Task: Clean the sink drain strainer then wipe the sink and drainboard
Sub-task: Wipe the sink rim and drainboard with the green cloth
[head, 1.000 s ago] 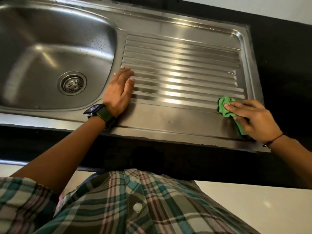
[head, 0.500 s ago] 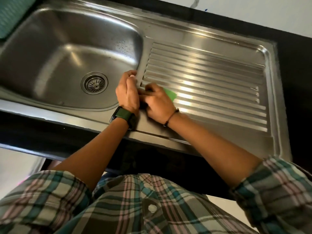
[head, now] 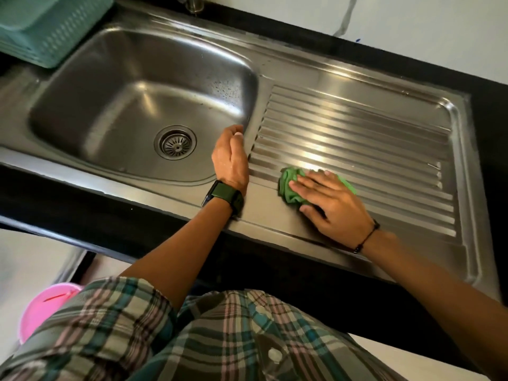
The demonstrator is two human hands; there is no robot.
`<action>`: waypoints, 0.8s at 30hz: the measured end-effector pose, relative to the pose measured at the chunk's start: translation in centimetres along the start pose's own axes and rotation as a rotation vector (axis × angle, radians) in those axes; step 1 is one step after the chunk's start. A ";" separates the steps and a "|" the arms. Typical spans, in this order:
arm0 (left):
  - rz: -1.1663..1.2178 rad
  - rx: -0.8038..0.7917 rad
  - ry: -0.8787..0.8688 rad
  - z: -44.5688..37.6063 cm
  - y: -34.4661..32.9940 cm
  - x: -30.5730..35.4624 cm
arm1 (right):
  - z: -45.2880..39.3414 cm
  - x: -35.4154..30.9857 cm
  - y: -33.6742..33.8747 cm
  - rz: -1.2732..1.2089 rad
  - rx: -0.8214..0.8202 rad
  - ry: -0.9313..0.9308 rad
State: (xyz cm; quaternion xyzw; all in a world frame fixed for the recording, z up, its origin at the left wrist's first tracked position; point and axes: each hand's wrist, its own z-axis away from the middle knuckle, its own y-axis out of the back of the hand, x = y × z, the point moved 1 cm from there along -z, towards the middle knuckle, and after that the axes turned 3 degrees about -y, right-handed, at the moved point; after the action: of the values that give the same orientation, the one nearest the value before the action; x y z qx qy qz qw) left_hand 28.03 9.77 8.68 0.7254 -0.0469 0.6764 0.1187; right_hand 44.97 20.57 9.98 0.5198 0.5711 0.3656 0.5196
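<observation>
A steel sink (head: 82,86) fills the left of the head view, with the round drain strainer (head: 175,143) seated in its bottom. To its right lies the ribbed drainboard (head: 371,127). My right hand (head: 330,204) presses flat on a crumpled green cloth (head: 288,185) at the drainboard's near left corner. My left hand (head: 231,158) rests on the ridge between sink and drainboard, fingers curled over the basin's edge, holding nothing. A dark green watch sits on that wrist.
A teal plastic basket (head: 49,26) stands at the far left beside the sink. The tap base (head: 193,4) shows at the top. Black countertop (head: 489,111) surrounds the steel. A pink bucket (head: 44,306) sits on the floor at lower left.
My right hand has slid the green cloth rightward, away from my left hand, and now lies flatter on it. The view has shifted so more of the sink's left shows.
</observation>
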 end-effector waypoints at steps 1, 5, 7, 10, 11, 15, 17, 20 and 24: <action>-0.008 -0.012 -0.005 0.0 -0.1 0.0 | -0.2 -0.2 -0.1 -0.019 -0.054 -0.004; 0.014 -0.030 0.021 0.0 -0.4 -0.3 | -3.5 -0.8 -1.4 -0.062 -0.195 0.031; 0.011 -0.023 0.019 0.1 -0.4 -0.5 | -5.4 -1.4 -2.3 -0.054 -0.212 0.054; 0.033 -0.019 0.035 0.1 -0.5 -0.7 | -7.9 -2.2 -3.7 -0.063 -0.178 0.053; 0.035 -0.024 0.039 0.2 -0.5 -0.7 | -8.6 -2.2 -4.1 -0.057 -0.161 0.055; 0.087 -0.057 0.047 0.3 -0.6 -0.7 | -13.0 -0.1 -5.6 0.060 -0.189 -0.084; 0.048 -0.057 0.012 0.2 -0.6 -0.6 | -16.5 1.2 -5.9 0.068 -0.179 -0.182; -0.023 -0.060 -0.019 0.3 -0.5 -0.3 | -20.0 2.2 -5.6 0.055 -0.197 -0.262; -0.021 -0.067 -0.006 0.3 -0.3 -0.1 | -18.0 1.1 -5.4 0.025 -0.213 -0.219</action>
State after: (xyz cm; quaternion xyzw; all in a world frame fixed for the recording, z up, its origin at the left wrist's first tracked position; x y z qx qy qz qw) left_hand 28.36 9.95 8.56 0.7235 -0.0620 0.6710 0.1499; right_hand 26.35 22.81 8.00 0.5057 0.4623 0.3716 0.6265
